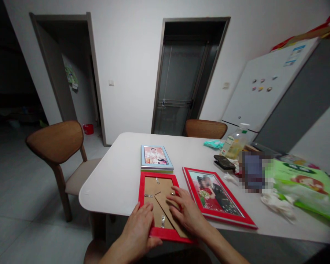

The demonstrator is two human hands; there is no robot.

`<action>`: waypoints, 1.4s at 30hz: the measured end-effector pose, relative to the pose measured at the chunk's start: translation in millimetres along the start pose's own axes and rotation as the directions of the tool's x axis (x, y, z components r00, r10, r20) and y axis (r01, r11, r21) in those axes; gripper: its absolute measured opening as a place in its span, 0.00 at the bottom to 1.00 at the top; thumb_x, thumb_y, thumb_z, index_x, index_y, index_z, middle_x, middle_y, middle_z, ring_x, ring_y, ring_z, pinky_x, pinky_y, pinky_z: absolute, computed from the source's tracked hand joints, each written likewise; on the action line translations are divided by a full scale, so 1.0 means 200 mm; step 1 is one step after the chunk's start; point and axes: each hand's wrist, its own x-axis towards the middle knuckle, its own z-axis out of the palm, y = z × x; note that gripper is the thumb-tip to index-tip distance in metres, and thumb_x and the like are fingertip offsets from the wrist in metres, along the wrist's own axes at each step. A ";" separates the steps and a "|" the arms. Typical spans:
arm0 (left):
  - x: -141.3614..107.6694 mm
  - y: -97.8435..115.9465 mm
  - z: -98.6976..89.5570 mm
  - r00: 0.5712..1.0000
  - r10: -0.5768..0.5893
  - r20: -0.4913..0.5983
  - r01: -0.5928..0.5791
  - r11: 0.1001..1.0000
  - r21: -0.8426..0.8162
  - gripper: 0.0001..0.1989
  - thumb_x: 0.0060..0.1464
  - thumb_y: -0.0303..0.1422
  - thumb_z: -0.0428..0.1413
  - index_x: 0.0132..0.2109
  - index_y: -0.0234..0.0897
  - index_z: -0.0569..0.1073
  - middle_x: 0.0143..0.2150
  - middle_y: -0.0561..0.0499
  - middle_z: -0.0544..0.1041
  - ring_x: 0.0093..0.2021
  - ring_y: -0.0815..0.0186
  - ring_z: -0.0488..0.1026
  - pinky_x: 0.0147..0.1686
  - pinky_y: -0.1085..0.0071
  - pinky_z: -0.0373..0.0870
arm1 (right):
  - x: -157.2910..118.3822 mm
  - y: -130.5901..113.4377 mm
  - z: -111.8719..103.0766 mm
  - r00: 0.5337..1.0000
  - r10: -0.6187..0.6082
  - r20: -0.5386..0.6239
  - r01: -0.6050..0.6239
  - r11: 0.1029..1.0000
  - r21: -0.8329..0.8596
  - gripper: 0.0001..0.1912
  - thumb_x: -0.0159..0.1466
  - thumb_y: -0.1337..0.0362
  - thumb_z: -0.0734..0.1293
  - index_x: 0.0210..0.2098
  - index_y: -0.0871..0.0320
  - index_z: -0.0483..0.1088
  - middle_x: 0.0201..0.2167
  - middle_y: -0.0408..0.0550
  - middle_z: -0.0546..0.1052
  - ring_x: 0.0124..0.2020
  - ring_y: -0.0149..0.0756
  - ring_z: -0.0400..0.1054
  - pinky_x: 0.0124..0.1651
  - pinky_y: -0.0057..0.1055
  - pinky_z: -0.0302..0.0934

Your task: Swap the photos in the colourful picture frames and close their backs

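A red picture frame [168, 233] lies face down at the table's front edge, its brown backing board and metal clips showing. My left hand [139, 223] grips the frame's lower left side, thumb on the near rim. My right hand [185, 211] rests on the right part of the backing, fingers apart, near a clip on that side. Beyond it is a light blue frame [156, 167] with a photo, face up. To the right a larger red frame [222, 216] lies face up with a photo of two people.
The white table [110, 176] also holds a bottle [233, 145], a black object [224, 162], crumpled tissues [277, 207] and a green package [305, 183] at the right. Wooden chairs stand at the left [57, 141] and far side [205, 128].
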 end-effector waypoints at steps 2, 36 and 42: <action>0.00 0.00 0.00 1.000 0.003 -0.002 -0.003 1.000 -0.005 0.21 0.32 0.37 0.63 0.36 0.34 0.69 0.54 0.37 0.62 0.55 0.55 0.57 0.54 0.55 0.47 | -0.04 -0.05 -0.01 0.986 -0.085 0.147 0.070 0.992 0.105 0.14 0.49 0.69 0.63 0.36 0.54 0.72 0.50 0.51 0.62 0.52 0.40 0.54 0.54 0.39 0.49; 0.00 -0.01 0.02 1.000 -0.014 -0.019 0.013 0.998 -0.059 0.22 0.31 0.37 0.64 0.37 0.35 0.69 0.55 0.39 0.62 0.55 0.56 0.57 0.55 0.55 0.45 | 0.34 -0.03 0.21 0.993 0.077 -0.091 -0.102 0.944 -0.315 0.13 0.58 0.64 0.56 0.35 0.60 0.70 0.33 0.51 0.69 0.36 0.35 0.60 0.39 0.29 0.52; 0.00 0.00 0.00 1.000 -0.029 -0.002 0.029 0.998 -0.059 0.22 0.31 0.35 0.64 0.36 0.34 0.69 0.55 0.38 0.62 0.56 0.56 0.56 0.55 0.55 0.45 | 0.37 -0.03 0.22 0.992 0.106 -0.073 -0.125 0.932 -0.341 0.15 0.57 0.64 0.57 0.40 0.53 0.69 0.35 0.50 0.68 0.38 0.38 0.59 0.37 0.31 0.52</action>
